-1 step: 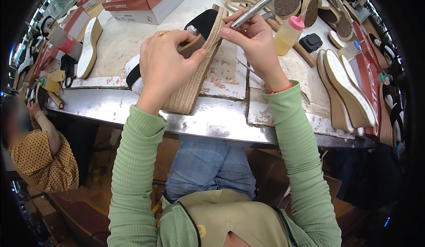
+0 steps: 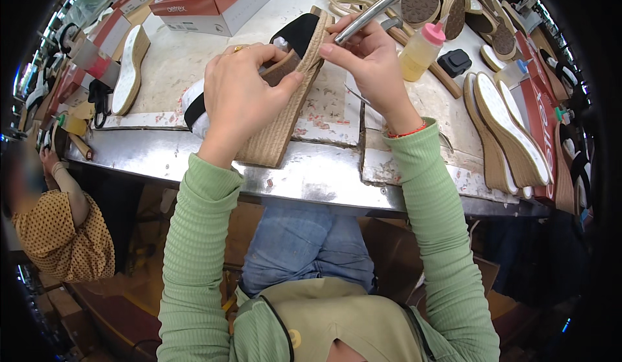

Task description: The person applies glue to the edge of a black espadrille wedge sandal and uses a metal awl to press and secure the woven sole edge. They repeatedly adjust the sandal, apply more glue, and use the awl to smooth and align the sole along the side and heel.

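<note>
My left hand [image 2: 243,90] is closed around a wedge sandal [image 2: 275,132] with a woven rope-covered sole, holding it tilted on its side over the table's front edge. A black band [image 2: 301,33] crosses its toe, and a black-and-white strap [image 2: 195,109] sticks out left of my wrist. My fingers cover much of the brown insole. My right hand [image 2: 369,54] grips a shiny metal rod-like tool [image 2: 372,15], slanting up to the right. Its thumb and fingertips are at the sole's rim near the toe; whether they pinch anything there is too small to tell.
Right of my hand stand a pink-capped bottle [image 2: 422,52] of yellow liquid, a hammer's wooden handle [image 2: 446,80] and a small black block [image 2: 455,62]. Wedge soles [image 2: 508,128] lie at the right, another sole [image 2: 131,70] at the left. A shoebox [image 2: 223,5] sits behind. A person [image 2: 61,226] works far left.
My right hand and the metal tool have shifted very slightly left and down. The left hand and the sandal stay in place.
</note>
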The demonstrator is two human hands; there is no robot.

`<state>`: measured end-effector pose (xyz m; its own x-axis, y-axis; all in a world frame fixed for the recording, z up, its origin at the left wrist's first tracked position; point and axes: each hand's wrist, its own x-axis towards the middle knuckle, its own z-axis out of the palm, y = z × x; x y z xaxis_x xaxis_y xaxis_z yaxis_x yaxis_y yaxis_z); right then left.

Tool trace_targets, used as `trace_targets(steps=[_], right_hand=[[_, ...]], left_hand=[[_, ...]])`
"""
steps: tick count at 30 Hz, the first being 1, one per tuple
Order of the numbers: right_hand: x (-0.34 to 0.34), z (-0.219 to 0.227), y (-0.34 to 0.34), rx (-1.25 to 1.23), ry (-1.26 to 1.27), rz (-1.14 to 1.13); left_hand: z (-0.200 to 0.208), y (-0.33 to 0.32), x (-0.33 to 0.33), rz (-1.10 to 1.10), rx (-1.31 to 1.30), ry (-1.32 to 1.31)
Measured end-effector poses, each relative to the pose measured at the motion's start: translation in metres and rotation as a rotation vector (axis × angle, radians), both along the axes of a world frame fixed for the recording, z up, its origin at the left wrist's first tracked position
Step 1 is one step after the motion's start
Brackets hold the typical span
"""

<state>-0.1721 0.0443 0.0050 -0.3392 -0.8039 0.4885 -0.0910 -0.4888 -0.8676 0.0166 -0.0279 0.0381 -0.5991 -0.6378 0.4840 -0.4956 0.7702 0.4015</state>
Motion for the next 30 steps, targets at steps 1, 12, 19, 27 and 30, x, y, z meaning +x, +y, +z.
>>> trace_targets(steps=[1,12,19,27,30], right_hand=[[0.001,-0.002,0.000,0.010,0.068,-0.019],[-0.001,0.000,-0.010,-0.054,0.062,-0.072],[-0.001,-0.002,-0.008,-0.071,0.167,-0.031],[0.002,-0.005,-0.011,-0.094,-0.016,-0.186],[-0.020,0.005,-0.002,-0.092,-0.263,-0.329]], left_hand=[[0.000,0.000,0.001,-0.020,-0.011,0.002],[0.004,-0.004,-0.007,0.043,0.144,-0.006],[0.003,-0.003,-0.006,0.047,0.077,0.020],[-0.002,-0.004,-0.005,0.005,-0.038,0.049],[0.002,-0.004,-0.002,-0.047,-0.087,0.043]])
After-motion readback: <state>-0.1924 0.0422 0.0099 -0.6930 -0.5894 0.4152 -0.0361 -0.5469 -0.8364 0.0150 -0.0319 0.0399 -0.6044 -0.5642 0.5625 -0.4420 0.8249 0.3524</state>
